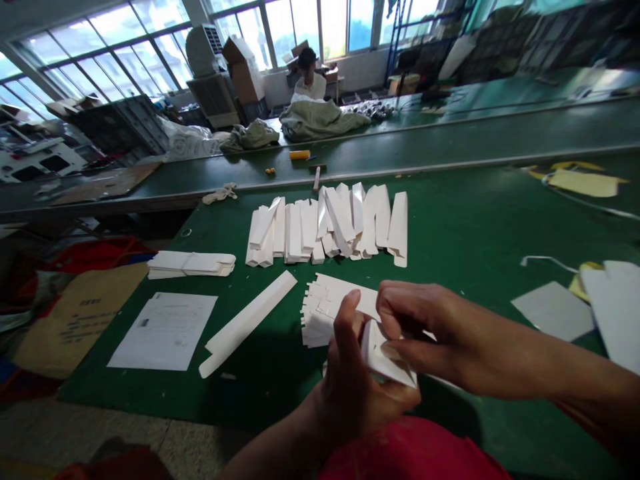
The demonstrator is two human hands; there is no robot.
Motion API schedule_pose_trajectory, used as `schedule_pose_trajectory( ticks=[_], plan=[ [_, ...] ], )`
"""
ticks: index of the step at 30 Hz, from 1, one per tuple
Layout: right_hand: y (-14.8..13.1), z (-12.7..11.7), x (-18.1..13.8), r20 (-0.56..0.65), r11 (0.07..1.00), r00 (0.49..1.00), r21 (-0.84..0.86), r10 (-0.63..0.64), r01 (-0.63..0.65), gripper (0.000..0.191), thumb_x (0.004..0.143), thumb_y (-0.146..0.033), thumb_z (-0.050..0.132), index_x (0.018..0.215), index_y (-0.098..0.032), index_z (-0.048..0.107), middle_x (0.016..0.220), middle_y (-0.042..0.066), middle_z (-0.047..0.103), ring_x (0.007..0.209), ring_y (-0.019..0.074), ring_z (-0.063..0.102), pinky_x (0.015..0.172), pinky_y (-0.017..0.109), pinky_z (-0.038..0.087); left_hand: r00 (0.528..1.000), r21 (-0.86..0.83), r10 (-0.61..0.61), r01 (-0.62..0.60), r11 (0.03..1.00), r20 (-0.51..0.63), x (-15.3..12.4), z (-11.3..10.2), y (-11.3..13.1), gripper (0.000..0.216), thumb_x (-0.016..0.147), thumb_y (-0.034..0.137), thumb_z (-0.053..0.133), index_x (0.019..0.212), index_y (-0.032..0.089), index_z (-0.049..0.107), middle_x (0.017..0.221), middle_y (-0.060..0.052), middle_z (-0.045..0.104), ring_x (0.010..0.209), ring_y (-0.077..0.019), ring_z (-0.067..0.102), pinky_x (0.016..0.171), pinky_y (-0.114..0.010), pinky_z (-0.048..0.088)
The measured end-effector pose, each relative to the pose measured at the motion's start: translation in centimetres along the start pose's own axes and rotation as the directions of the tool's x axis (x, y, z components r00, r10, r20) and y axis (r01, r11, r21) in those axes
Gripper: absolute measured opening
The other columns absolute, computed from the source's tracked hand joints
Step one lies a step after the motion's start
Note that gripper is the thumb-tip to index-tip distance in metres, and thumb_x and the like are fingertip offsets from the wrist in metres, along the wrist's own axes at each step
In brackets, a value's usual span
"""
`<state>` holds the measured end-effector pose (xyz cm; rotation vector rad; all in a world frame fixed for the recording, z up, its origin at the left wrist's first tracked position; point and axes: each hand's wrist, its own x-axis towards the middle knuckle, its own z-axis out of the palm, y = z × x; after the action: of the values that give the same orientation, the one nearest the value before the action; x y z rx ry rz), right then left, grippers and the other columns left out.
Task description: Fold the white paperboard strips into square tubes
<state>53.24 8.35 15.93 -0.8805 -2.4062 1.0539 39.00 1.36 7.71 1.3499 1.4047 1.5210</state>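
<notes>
The white box (386, 368) is in the hands, held over the near side of the green surface (465, 240), close to the body. The left hand (350, 373) is curled round it from beneath and the side, with one finger raised. The right hand (425, 327) has its thumb on the box and its fingers bent in tightly at the end; which fold or edge they pinch is hidden. Handling this end well probably calls for a steady left grip that backs the walls without crushing them, and light, even thumb pressure along the crease so that the thin card does not buckle.

Just beyond the hands, flat cards (317, 310) lie fanned, partly covered by them, so low wrists could drag them. To the left, a long carton (250, 323) lies slanted, then a sheet of paper (163, 330) and a stack of cartons (190, 263) near the left edge, where things could be nudged off. A row of boxes (325, 227) limits reach ahead. The widest green stretch lies right of that row, before the loose card (555, 310); the right forearm spans its near part.
</notes>
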Motion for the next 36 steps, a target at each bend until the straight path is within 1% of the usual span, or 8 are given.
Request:
schedule_pose_trajectory(
  ticks=[7, 13, 22, 27, 29, 32, 34, 36],
  plan=[
    [0.6, 0.2, 0.7, 0.036, 0.998, 0.998, -0.025, -0.058, 0.059, 0.016, 0.089, -0.020, 0.058, 0.075, -0.022, 0.050, 0.076, -0.002, 0.058, 0.061, 0.0116, 0.049, 0.055, 0.023, 0.038, 0.980, -0.001, 0.050, -0.051, 0.999, 0.190, 1.2, -1.8, -1.4, 0.085, 0.061, 0.016, 0.078, 0.139, 0.011, 0.045, 0.102, -0.016, 0.069, 0.086, -0.0279, 0.069, 0.085, -0.035, 0.053],
    [2.2, -0.1, 1.8, 0.252, 0.857, 0.965, 0.479, 0.073, -0.189, 0.021, 0.085, -0.026, 0.061, 0.075, -0.023, 0.043, 0.061, -0.006, 0.050, 0.054, 0.0119, 0.050, 0.047, 0.021, 0.039, 0.948, 0.114, 0.207, -0.239, 0.964, 0.243, 2.2, -1.9, -2.0, 0.088, 0.065, 0.011, 0.071, 0.144, 0.010, 0.035, 0.099, -0.015, 0.068, 0.084, -0.0261, 0.066, 0.083, -0.035, 0.050],
    [7.7, 2.4, 3.1, -0.020, 0.838, 0.972, 0.512, 0.232, -0.190, 0.041, 0.088, -0.058, 0.058, 0.071, -0.021, 0.048, 0.053, -0.006, 0.048, 0.045, 0.0107, 0.047, 0.044, 0.021, 0.036, 0.876, 0.430, 0.243, -0.426, 0.796, 0.416, 5.6, -2.7, -4.2, 0.096, 0.066, 0.019, 0.065, 0.148, 0.011, 0.014, 0.093, -0.007, 0.063, 0.076, -0.0237, 0.065, 0.073, -0.037, 0.053],
    [19.1, 8.4, 3.1, -0.272, 0.884, 0.880, -0.157, 0.390, -0.440, 0.052, 0.079, -0.059, 0.066, 0.110, -0.018, 0.061, 0.113, 0.017, 0.069, 0.099, 0.0316, 0.067, 0.082, 0.044, 0.053, 0.960, 0.761, 0.100, -0.269, 0.591, 0.262, 10.5, -5.8, -7.6, 0.091, 0.071, 0.021, 0.066, 0.148, 0.013, 0.018, 0.100, -0.010, 0.067, 0.088, -0.0273, 0.069, 0.080, -0.036, 0.054],
    [22.7, 11.5, 2.3, -0.271, 0.847, 0.874, -0.250, 0.404, -0.469, 0.089, 0.055, -0.053, 0.085, 0.128, -0.013, 0.055, 0.141, 0.030, 0.051, 0.130, 0.0482, 0.047, 0.101, 0.063, 0.039, 0.983, 0.878, 0.040, -0.180, 0.444, 0.182, 12.1, -7.3, -9.4, 0.090, 0.074, 0.023, 0.070, 0.148, 0.011, 0.021, 0.110, -0.015, 0.066, 0.100, -0.0309, 0.067, 0.088, -0.040, 0.052],
    [25.6, 14.8, 0.6, -0.248, 0.825, 0.889, -0.338, 0.385, -0.452, 0.101, 0.050, -0.039, 0.088, 0.138, -0.012, 0.048, 0.153, 0.029, 0.039, 0.142, 0.0494, 0.031, 0.109, 0.070, 0.024, 0.994, 0.962, 0.050, -0.103, 0.251, 0.094, 13.1, -8.6, -11.5, 0.102, 0.071, 0.034, 0.081, 0.151, 0.011, 0.023, 0.130, -0.022, 0.057, 0.119, -0.0379, 0.056, 0.100, -0.053, 0.044],
    [26.3, 15.6, -0.3, -0.260, 0.819, 0.897, -0.375, 0.356, -0.434, 0.090, 0.061, -0.033, 0.081, 0.141, -0.015, 0.045, 0.154, 0.025, 0.040, 0.143, 0.0436, 0.032, 0.111, 0.065, 0.025, 0.994, 0.954, 0.098, -0.083, 0.289, 0.056, 12.6, -8.4, -12.4, 0.099, 0.070, 0.036, 0.083, 0.150, 0.012, 0.029, 0.138, -0.023, 0.051, 0.127, -0.0391, 0.049, 0.104, -0.056, 0.039],
    [26.7, 15.6, -0.7, -0.291, 0.815, 0.899, -0.395, 0.326, -0.424, 0.080, 0.068, -0.029, 0.073, 0.142, -0.014, 0.044, 0.149, 0.024, 0.046, 0.138, 0.0407, 0.041, 0.110, 0.060, 0.031, 0.998, 0.827, 0.054, -0.005, 0.562, -0.031, 11.6, -7.6, -13.1, 0.081, 0.075, 0.032, 0.079, 0.144, 0.013, 0.041, 0.137, -0.021, 0.051, 0.132, -0.0375, 0.044, 0.109, -0.054, 0.035]
  ],
)
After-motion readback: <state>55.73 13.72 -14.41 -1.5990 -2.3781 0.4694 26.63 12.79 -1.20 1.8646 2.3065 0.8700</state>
